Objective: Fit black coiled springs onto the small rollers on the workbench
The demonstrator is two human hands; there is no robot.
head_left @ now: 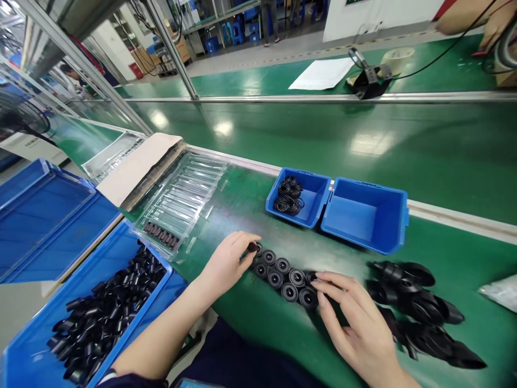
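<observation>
Bright light, and white glare blazed off the green belt [291, 129]! The black discs [290, 292] came through crisper, the dark parts [424, 306] at right smeared, the view's edges stretched.

No word, brand or number can be read. On the white box [30, 151] at the left edge of the frame, a little above mid-height, runs one short line of dark characters, too blurred to make out. At the top edge, right of centre, a dark panel [355, 1] bears greenish marks, cut off and too small to decipher.
</observation>
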